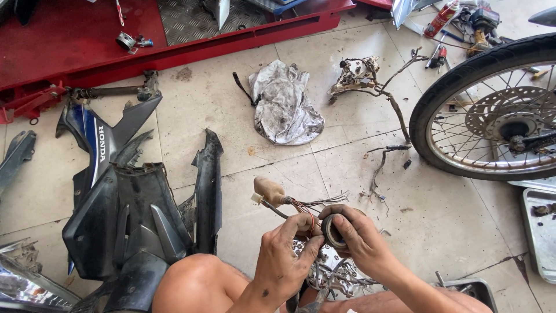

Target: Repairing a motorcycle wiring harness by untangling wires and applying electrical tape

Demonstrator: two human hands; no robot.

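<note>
My left hand (pixel 286 255) pinches a bundle of thin coloured wires (pixel 307 204) that runs to a beige rubber-capped connector (pixel 269 190). My right hand (pixel 360 239) grips a roll of black electrical tape (pixel 332 230), held right against the wires. Both hands are greasy and meet above my bare knees (pixel 200 284). Under them lies a shiny metal engine part (pixel 336 272), partly hidden.
Dark blue and black motorcycle fairing panels (pixel 124 203) lie at the left. A spoked wheel with tyre (pixel 492 110) stands at the right, a stripped wiring harness (pixel 376 93) and a dirty rag (pixel 284 104) on the tiled floor ahead. A red lift platform (pixel 87 40) is behind, a metal tray (pixel 536 232) at the right edge.
</note>
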